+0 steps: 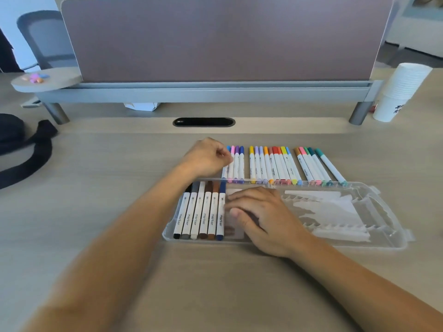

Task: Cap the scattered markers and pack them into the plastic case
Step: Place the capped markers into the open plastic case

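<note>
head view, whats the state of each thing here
plastic case, open, flat on desk
markers in case, six, capped, side by side
loose markers, capped, lined up behind case
left hand, fingers curled, hold unclear
right hand, fingers relaxed, resting in case
paper cups, stacked
</note>
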Available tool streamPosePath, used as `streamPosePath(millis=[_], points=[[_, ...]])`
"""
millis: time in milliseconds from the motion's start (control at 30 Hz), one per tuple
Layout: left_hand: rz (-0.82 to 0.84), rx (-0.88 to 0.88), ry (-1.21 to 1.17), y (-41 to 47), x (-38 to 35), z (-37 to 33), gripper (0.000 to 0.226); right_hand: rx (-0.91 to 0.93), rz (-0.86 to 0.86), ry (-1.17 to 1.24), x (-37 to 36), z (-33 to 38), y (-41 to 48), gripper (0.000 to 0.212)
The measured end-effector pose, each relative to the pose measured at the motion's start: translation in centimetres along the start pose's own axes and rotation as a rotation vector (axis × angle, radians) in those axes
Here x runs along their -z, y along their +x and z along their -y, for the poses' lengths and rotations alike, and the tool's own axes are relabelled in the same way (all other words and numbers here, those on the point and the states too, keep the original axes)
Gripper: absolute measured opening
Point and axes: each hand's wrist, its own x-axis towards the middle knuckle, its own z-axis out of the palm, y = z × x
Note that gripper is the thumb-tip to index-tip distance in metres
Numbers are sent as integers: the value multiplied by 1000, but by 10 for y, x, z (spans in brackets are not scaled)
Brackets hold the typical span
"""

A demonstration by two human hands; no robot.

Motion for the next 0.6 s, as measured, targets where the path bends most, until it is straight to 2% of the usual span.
streamPosePath(millis=[200,300,400,467,600], points=[[102,-31,292,57,-20,-14,46,-26,18,-32,0,3,0,38],[176,-5,437,74,-27,-17,40,-24,30,-10,1,2,0,37],[158,-25,457,79,-29,-23,35,-29,45,2,1,1,1,39],[136,-18,373,79,-27,-27,31,-23,46,11,1,0,1,41],[106,4,-102,74,-19,-36,24,-20,84,25,1,-1,1,45]])
